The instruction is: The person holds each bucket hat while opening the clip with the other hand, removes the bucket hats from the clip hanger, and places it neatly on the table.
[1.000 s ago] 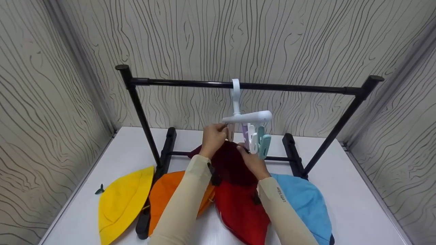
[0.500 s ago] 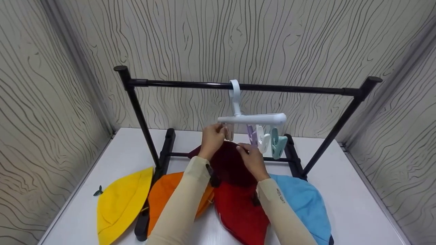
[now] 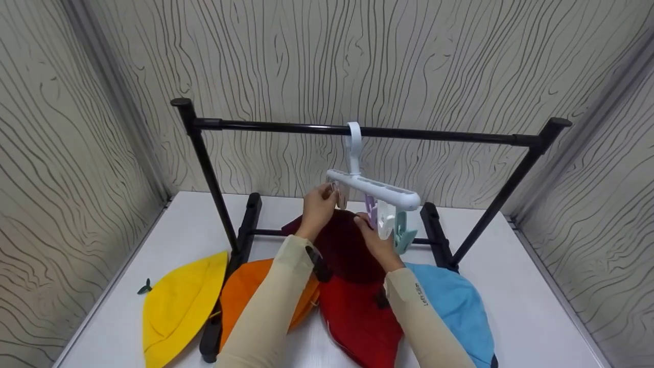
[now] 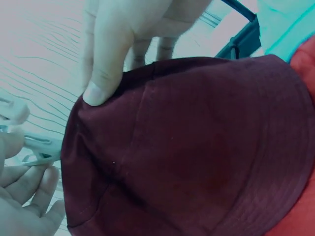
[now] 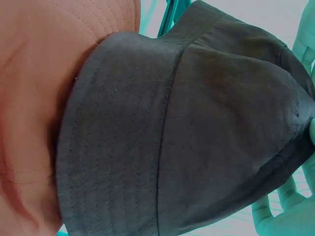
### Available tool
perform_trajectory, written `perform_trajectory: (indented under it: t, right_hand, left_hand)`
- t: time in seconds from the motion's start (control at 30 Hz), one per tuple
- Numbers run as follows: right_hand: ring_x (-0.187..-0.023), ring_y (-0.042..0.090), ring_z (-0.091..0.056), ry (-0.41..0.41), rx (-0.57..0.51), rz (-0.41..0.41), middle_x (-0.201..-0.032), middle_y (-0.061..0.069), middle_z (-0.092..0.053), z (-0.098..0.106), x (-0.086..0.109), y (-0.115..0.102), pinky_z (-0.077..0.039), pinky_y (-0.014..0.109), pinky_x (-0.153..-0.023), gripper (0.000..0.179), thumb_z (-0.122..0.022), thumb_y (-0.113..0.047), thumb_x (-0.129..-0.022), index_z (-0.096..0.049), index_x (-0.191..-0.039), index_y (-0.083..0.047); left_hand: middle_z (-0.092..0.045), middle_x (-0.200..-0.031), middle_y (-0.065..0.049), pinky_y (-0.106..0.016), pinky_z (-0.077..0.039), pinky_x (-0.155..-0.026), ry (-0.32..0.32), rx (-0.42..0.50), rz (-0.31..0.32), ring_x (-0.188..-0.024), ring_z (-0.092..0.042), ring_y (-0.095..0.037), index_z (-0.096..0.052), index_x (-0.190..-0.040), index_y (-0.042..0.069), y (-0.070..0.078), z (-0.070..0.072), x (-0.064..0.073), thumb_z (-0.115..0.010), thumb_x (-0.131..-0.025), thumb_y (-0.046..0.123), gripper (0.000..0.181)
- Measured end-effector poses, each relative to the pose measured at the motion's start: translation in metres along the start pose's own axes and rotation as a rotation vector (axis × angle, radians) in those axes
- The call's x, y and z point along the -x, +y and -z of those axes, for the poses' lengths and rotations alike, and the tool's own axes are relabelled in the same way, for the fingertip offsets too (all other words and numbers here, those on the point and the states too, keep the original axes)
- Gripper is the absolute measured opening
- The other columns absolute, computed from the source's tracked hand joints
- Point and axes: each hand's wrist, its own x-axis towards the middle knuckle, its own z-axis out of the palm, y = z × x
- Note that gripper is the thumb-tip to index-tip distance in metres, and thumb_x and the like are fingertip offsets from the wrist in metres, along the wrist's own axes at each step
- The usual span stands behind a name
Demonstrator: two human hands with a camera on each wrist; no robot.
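Note:
A burgundy bucket hat [image 3: 352, 250] hangs crown up below a white clip hanger [image 3: 378, 190]. My left hand [image 3: 318, 209] pinches a pale pink clothes peg [image 3: 343, 197] at the hanger's left end. In the left wrist view, the peg's tip reaches the edge of the hat's crown. My right hand [image 3: 378, 243] holds the crown between thumb and fingers; its thumb lies on the cloth in the left wrist view. Purple [image 3: 370, 209], white [image 3: 386, 220] and mint green pegs [image 3: 404, 233] dangle in front of the right hand.
The hanger hooks over the bar of a black rack [image 3: 439, 134]. On the white table [image 3: 531, 306] lie a yellow hat [image 3: 179, 306], an orange hat [image 3: 245, 286], a red hat [image 3: 357, 317] under the burgundy one, and a light blue hat [image 3: 454, 306]. Patterned panels stand behind.
The hanger bar has swivelled on its hook; its right end swung right, then towards me with the dangling pegs. Both hands keep nearly the same place at the hat and the pink peg.

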Motion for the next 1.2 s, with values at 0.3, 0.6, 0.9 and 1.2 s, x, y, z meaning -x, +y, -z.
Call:
perform_trajectory:
  t: [0.3,0.6,0.9,1.2]
  right_hand:
    - [-0.093,0.022,-0.059,-0.012,0.007,0.001,-0.096,0.017,-0.067,0.006,-0.001,-0.008,-0.048,0.033,-0.087,0.023,-0.063,-0.018,-0.093,-0.064,-0.099,0.003]
    - [-0.115,0.026,-0.059,-0.008,0.005,-0.171,-0.116,0.011,-0.068,0.013,-0.002,-0.017,-0.042,0.044,-0.104,0.026,-0.060,-0.027,-0.095,-0.070,-0.111,-0.009]
    - [-0.101,0.023,-0.063,0.034,-0.011,-0.067,-0.107,0.010,-0.071,0.020,-0.004,-0.020,-0.048,0.040,-0.094,0.025,-0.061,-0.027,-0.094,-0.072,-0.107,-0.008]
    - [-0.088,0.017,-0.059,0.111,-0.060,0.004,-0.094,0.009,-0.070,0.028,-0.002,-0.017,-0.048,0.033,-0.085,0.027,-0.063,-0.029,-0.093,-0.073,-0.093,-0.003]
  left_hand:
    - [-0.069,-0.100,-0.014,-0.027,-0.051,-0.076,0.015,0.017,0.019,-0.087,-0.060,-0.018,-0.066,-0.116,-0.001,0.003,0.004,0.000,-0.056,-0.095,0.014,0.027]
    - [-0.065,-0.120,-0.018,-0.039,-0.050,-0.098,0.011,0.059,0.059,-0.114,-0.061,-0.028,-0.055,-0.132,0.000,0.002,0.013,0.001,-0.055,-0.096,0.017,0.040]
    - [-0.066,-0.118,-0.018,-0.039,-0.050,-0.097,0.021,0.040,0.036,-0.112,-0.062,-0.029,-0.054,-0.132,0.000,0.003,0.017,0.000,-0.057,-0.096,0.015,0.040]
    - [-0.063,-0.126,-0.018,-0.038,-0.051,-0.096,0.018,0.017,0.002,-0.112,-0.062,-0.029,-0.050,-0.136,-0.002,0.003,0.019,0.001,-0.052,-0.097,0.010,0.041]
